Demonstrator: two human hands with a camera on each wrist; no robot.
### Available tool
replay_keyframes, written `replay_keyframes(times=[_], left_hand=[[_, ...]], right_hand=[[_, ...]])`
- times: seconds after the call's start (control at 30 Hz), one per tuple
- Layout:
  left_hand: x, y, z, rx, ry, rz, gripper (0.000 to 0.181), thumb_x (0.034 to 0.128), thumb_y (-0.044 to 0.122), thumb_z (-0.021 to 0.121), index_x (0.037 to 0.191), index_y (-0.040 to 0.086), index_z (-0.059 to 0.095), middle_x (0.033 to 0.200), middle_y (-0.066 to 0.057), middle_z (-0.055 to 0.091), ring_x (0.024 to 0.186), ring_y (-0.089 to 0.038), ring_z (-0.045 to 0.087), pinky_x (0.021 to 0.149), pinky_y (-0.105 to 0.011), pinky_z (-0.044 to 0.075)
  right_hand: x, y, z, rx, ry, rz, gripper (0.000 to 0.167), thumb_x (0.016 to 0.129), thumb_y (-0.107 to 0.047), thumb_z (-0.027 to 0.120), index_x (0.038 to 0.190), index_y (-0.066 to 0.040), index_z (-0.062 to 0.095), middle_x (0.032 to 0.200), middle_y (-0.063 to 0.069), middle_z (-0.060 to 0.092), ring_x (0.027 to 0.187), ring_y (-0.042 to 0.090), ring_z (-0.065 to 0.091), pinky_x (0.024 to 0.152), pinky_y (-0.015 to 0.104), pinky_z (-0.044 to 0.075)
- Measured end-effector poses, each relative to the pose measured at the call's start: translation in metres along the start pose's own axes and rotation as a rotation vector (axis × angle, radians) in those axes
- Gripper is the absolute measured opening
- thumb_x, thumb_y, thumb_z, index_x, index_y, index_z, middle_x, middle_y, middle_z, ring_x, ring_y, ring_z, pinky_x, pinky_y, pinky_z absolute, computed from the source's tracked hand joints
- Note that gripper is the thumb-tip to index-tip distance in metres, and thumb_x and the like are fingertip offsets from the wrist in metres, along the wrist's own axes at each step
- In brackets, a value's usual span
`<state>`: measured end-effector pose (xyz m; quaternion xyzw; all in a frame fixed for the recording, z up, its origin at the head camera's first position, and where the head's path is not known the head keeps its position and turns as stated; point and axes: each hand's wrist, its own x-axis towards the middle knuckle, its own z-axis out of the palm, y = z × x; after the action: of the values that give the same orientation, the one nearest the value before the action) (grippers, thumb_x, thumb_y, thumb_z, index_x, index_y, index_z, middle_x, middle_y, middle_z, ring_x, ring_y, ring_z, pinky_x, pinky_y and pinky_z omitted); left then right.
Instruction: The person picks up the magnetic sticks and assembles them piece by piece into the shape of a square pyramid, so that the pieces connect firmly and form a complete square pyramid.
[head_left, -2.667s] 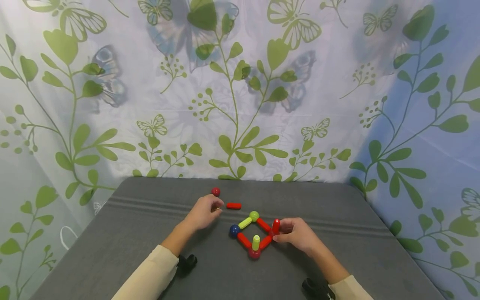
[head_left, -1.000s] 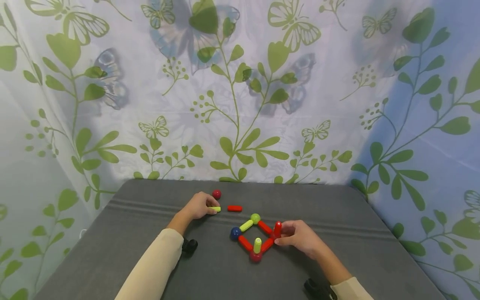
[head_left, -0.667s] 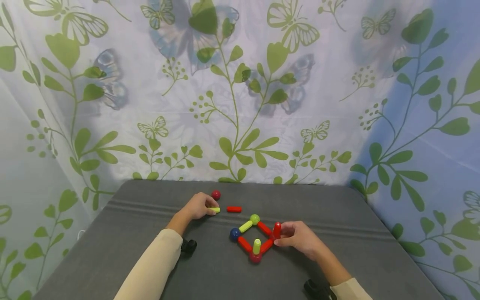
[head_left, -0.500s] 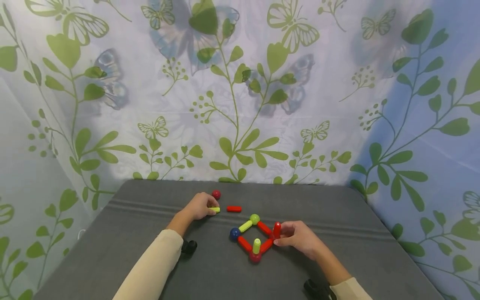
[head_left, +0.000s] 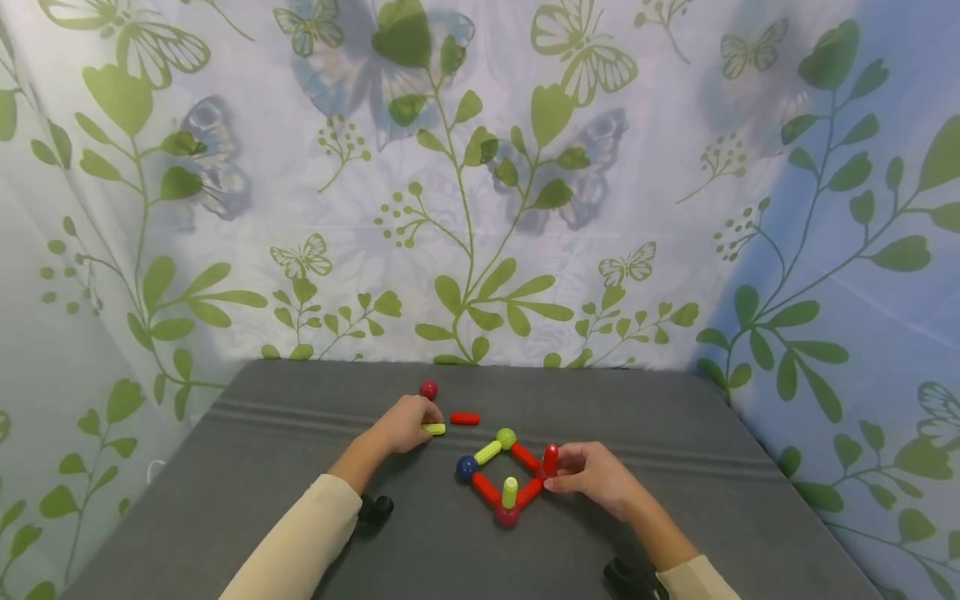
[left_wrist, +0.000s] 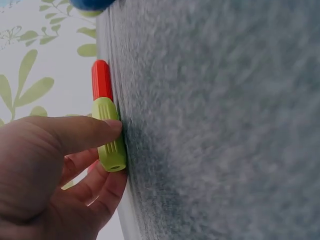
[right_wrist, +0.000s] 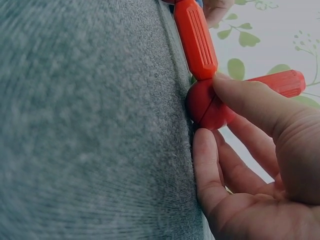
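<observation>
Left hand [head_left: 407,423], pinching; right hand [head_left: 595,477], gripping

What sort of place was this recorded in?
Probably a curtained corner set up for tabletop play: a gray table, leaf-patterned curtains behind and beside it, and a rod-and-ball toy frame.

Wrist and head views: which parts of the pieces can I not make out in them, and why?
Head view: much of the held lime rod, covered by the left hand.
Left wrist view: most of the blue ball, cut off by the top edge.
Right wrist view: the lower end of the upright red rod, behind the right hand.
</observation>
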<state>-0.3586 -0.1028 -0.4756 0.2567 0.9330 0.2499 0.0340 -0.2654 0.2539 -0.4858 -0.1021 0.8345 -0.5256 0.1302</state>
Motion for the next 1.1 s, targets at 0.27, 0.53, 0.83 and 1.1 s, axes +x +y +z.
replay_keyframes(times=[0.27, 0.53, 0.83, 1.1], left_hand=[[-0.012, 0.010, 0.002, -0.144, 0.023, 0.019, 0.022, 0.0878, 0.005, 0.079, 0.108, 0.012, 0.075, 0.103, -0.001, 0.074, 0.095, -0.017, 0.067, 0.090, -0.042, 0.057], [-0.026, 0.025, 0.009, -0.377, 0.049, 0.055, 0.023, 0.0908, 0.011, 0.078, 0.112, 0.017, 0.071, 0.102, 0.003, 0.071, 0.092, -0.011, 0.064, 0.081, -0.028, 0.056], [-0.040, 0.042, 0.016, -0.523, 0.089, 0.097, 0.025, 0.0900, 0.014, 0.080, 0.112, 0.014, 0.069, 0.105, -0.002, 0.071, 0.093, -0.014, 0.068, 0.080, -0.025, 0.056], [-0.042, 0.046, 0.019, -0.587, 0.130, 0.089, 0.026, 0.0896, 0.013, 0.080, 0.113, 0.012, 0.069, 0.107, -0.004, 0.073, 0.097, -0.017, 0.070, 0.082, -0.024, 0.056]], right_hand=[[-0.001, -0.003, 0.001, -0.003, -0.002, -0.003, 0.039, 0.082, -0.016, 0.087, 0.116, -0.001, 0.073, 0.106, 0.008, 0.076, 0.093, 0.018, 0.066, 0.080, 0.027, 0.056], [0.000, -0.002, -0.001, -0.010, 0.003, 0.002, 0.039, 0.081, -0.017, 0.087, 0.115, -0.003, 0.074, 0.104, 0.007, 0.075, 0.092, 0.019, 0.065, 0.080, 0.028, 0.056], [-0.001, -0.003, -0.001, 0.005, -0.002, 0.006, 0.041, 0.082, -0.016, 0.087, 0.116, -0.001, 0.072, 0.106, 0.009, 0.075, 0.093, 0.019, 0.065, 0.079, 0.028, 0.056], [-0.002, -0.005, 0.000, 0.019, -0.010, 0.012, 0.041, 0.083, -0.015, 0.086, 0.118, 0.000, 0.072, 0.108, 0.010, 0.075, 0.093, 0.019, 0.065, 0.079, 0.028, 0.056]])
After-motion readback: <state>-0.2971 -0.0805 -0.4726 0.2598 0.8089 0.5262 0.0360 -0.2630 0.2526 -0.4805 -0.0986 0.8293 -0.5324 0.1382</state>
